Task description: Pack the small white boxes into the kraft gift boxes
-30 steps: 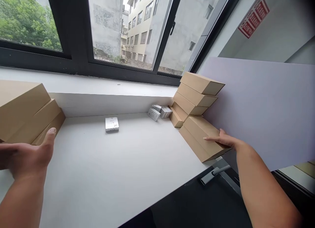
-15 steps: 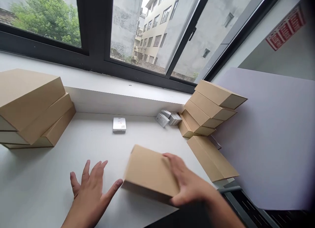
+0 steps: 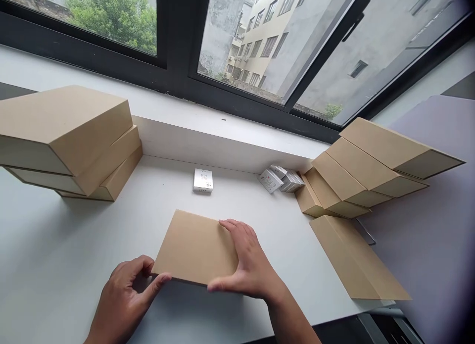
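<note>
A brown cardboard box [image 3: 196, 247] is in front of me over the white table, its flat top facing up. My right hand [image 3: 247, 265] grips its right side, with the thumb on the near edge and the fingers at the far right edge. At the near left corner, my left hand [image 3: 129, 292] pinches the box between thumb and curled fingers. The box's underside is hidden, so I cannot tell whether it rests on the table. Beyond it lies a small white box [image 3: 203, 180] with print on it.
Brown boxes [image 3: 92, 131] are stacked at the left. More brown boxes [image 3: 371, 171] form a leaning stack at the right, with another brown box [image 3: 356, 260] nearer me. Several small printed boxes [image 3: 280, 179] lie by that stack. A window [image 3: 237, 47] runs behind the white table [image 3: 178, 180].
My left hand has gone from spread fingers to holding the box's near left corner. The box has shifted left in my right hand. The view has turned slightly left.
</note>
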Tool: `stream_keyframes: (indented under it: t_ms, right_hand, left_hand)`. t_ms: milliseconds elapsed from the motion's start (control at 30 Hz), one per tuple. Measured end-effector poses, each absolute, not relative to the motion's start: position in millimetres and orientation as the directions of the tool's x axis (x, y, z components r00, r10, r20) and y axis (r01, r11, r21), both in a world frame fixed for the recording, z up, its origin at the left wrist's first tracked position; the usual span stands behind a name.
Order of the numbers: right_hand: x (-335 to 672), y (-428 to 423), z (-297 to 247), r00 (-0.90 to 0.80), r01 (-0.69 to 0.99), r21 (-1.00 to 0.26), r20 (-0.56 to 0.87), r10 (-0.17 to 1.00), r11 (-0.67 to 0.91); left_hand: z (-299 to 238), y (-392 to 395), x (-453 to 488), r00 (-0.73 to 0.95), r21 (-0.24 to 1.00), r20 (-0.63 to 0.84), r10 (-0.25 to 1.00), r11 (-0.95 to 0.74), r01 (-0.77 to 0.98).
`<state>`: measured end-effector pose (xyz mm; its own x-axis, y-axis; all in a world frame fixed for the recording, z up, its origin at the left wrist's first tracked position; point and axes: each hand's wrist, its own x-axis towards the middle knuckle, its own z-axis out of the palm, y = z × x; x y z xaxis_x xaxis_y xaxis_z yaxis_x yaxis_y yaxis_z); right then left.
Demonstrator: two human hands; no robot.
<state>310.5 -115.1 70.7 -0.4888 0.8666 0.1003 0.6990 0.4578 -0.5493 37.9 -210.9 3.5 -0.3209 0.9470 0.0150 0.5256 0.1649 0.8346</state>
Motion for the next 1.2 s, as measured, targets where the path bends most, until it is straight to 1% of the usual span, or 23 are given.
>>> stream_keyframes:
  t_ms: [33,100,133,167,200,233,267,333,433,500,567,600,633,700,733,800,833,900,967,1000,1067,1133,1200]
  right_hand:
    - [310.5,-113.6,67.9,-0.397,0.726,-0.569,0.112,0.911,0.387]
    - [311.1,-110.6,62.5,-0.121,0.775,-0.614,0.093,0.988,0.153]
    - [311.5,-109.4,60.7,0.005,0.782,-0.623,0.037,0.999,0.019]
    - [311.8,-108.3,59.8,0.088,0.785,-0.612,-0.047,0.995,-0.098]
    - [312.0,-107.5,59.9,0.125,0.792,-0.582,-0.14,0.982,-0.184]
    - [312.0,-106.8,60.9,0.127,0.807,-0.544,-0.222,0.967,-0.231]
    - [311.9,-106.2,62.3,0.108,0.82,-0.518,-0.278,0.954,-0.244]
    - [311.7,-105.0,65.0,0.065,0.821,-0.526,-0.302,0.951,-0.223]
    - [312.7,-102.6,64.2,0.033,0.75,-0.63,-0.269,0.963,-0.202]
    - [313.7,-100.3,59.6,-0.034,0.602,-0.771,-0.283,0.959,-0.206]
    - [313.7,-97.3,53.7,-0.155,0.363,-0.901,-0.311,0.938,-0.239]
    - [313.2,-95.6,51.0,-0.219,0.242,-0.934,-0.317,0.923,-0.264]
    - [312.5,-93.6,49.2,-0.276,0.146,-0.947,-0.318,0.907,-0.288]
    - [311.7,-88.5,49.5,-0.354,0.042,-0.957,-0.284,0.891,-0.289]
    - [312.5,-85.3,52.2,-0.379,0.011,-0.967,-0.241,0.894,-0.256]
    - [319.0,-76.4,63.4,-0.398,-0.035,-0.99,-0.108,0.911,-0.133]
    - [325.5,-70.4,71.4,-0.387,-0.051,-0.998,-0.024,0.922,-0.047]
    - [345.3,-55.7,88.7,-0.358,-0.074,-0.988,0.152,0.921,0.134]
    - [372.0,-39.6,102.3,-0.324,-0.076,-0.962,0.272,0.906,0.262]
    - [386.5,-32.4,105.9,-0.291,-0.057,-0.958,0.286,0.913,0.282]
    - [415.0,-22.6,105.8,-0.173,0.036,-0.975,0.211,0.962,0.221]
    - [440.7,-20.1,97.6,-0.004,0.147,-0.988,0.046,0.999,0.046]
    - [463.3,-24.0,86.2,0.108,0.214,-0.965,-0.129,0.986,-0.149]
  left_hand:
    - [4.7,-211.2,36.0,-0.301,0.861,0.014,0.954,0.142,0.489]
    - [10.5,-208.4,32.4,-0.266,0.92,-0.03,0.963,0.131,0.37]
    - [15.4,-204.9,31.3,-0.271,0.931,-0.08,0.959,0.169,0.324]
    - [21.3,-199.7,30.7,-0.291,0.925,-0.141,0.946,0.231,0.302]
    - [28.0,-193.4,30.7,-0.322,0.902,-0.203,0.925,0.304,0.305]
    - [34.7,-186.3,31.2,-0.35,0.868,-0.253,0.902,0.372,0.33]
    - [40.9,-179.2,31.9,-0.368,0.833,-0.287,0.884,0.42,0.361]
    - [49.3,-167.2,33.5,-0.368,0.792,-0.312,0.876,0.454,0.409]
    - [49.3,-158.9,34.7,-0.363,0.784,-0.318,0.876,0.458,0.419]
    - [43.7,-158.3,35.0,-0.341,0.829,-0.302,0.89,0.422,0.368]
    - [37.8,-159.5,35.3,-0.274,0.891,-0.272,0.922,0.349,0.29]
    - [35.3,-160.6,35.2,-0.226,0.915,-0.26,0.939,0.314,0.252]
    - [33.1,-162.2,34.8,-0.177,0.932,-0.255,0.951,0.29,0.216]
    - [28.5,-167.1,32.0,-0.102,0.958,-0.228,0.968,0.242,0.157]
    - [25.7,-170.3,29.4,-0.073,0.972,-0.18,0.981,0.189,0.141]
    - [18.6,-177.2,21.9,-0.008,0.983,-0.001,1.0,0.002,0.184]
    - [14.4,-180.5,17.4,0.038,0.96,0.107,0.993,-0.114,0.256]
    - [6.6,-186.6,9.2,0.129,0.829,0.284,0.95,-0.311,0.465]
    - [2.4,-192.5,4.9,0.166,0.65,0.367,0.915,-0.38,0.658]
    - [2.7,-195.8,4.9,0.179,0.58,0.381,0.907,-0.385,0.717]
    - [8.9,-204.0,9.2,0.245,0.496,0.393,0.886,-0.428,0.755]
    - [22.4,-213.4,17.7,0.347,0.46,0.425,0.836,-0.529,0.713]
    - [40.2,-221.1,26.6,0.418,0.44,0.497,0.76,-0.637,0.633]
